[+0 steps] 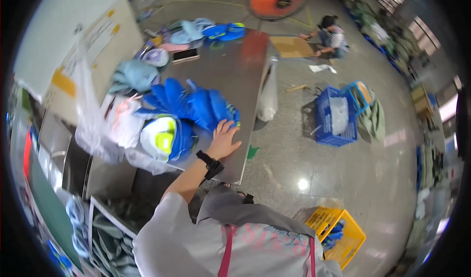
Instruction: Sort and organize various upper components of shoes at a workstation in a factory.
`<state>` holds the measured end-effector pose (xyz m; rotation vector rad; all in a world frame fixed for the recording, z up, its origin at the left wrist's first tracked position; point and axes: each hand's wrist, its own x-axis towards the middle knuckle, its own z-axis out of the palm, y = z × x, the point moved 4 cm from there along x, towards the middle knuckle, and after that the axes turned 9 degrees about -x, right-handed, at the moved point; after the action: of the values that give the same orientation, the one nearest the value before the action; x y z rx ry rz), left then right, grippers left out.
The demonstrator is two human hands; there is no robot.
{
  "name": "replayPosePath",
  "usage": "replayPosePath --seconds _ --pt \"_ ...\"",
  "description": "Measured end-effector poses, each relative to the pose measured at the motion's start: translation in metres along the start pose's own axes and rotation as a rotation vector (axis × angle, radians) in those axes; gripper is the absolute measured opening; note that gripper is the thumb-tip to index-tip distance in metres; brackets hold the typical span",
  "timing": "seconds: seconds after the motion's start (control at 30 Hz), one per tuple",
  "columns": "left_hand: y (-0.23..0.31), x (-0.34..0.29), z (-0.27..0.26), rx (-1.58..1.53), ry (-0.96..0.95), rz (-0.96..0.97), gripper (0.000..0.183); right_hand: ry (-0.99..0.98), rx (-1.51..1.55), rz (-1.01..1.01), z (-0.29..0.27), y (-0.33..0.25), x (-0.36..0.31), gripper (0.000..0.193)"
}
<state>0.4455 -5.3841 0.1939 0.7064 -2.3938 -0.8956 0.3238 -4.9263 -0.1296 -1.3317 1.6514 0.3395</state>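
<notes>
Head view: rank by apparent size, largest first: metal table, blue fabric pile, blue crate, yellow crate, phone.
1. Metal table
2. Blue fabric pile
3. Blue crate and yellow crate: too alike to rank; tilt and nearness to the camera differ
4. Phone

- A grey metal table with a smooth, dully shining top [235, 70] carries the goods.
- Toward its near edge lies a nested row of bright-blue fabric caps [202, 105], beside a rounded white, blue and neon-yellow cap [166, 140].
- Farther back lie a flat, dark-screened phone [186, 55] and a blue cap with yellow markings [224, 31].
- The shiny grey floor [289, 164] bears a blue plastic basket [338, 138], a yellow plastic crate [325, 219] and a small green scrap [252, 152].
</notes>
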Motion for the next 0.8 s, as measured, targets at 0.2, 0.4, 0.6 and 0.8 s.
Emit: replayPosePath --seconds 0.2,0.4,0.6,0.8 --pt "-0.039 -0.08 -0.074 0.198 0.669 -0.319 0.077 0.172 -0.023 0.133 -0.135 -0.034 -0.029 0.056" --pt "-0.098 -0.12 -0.092 0.329 0.533 -0.661 0.07 0.765 -0.083 -0.076 -0.345 -0.146 0.006 0.063" --pt "-0.105 -0.097 -0.092 0.412 0.432 -0.829 0.047 1.061 -0.09 -0.481 -0.471 -0.302 0.016 0.086" --pt "-0.105 -0.123 -0.091 0.194 0.723 -0.641 0.042 0.904 -0.191 -0.44 -0.516 -0.347 0.078 0.111"
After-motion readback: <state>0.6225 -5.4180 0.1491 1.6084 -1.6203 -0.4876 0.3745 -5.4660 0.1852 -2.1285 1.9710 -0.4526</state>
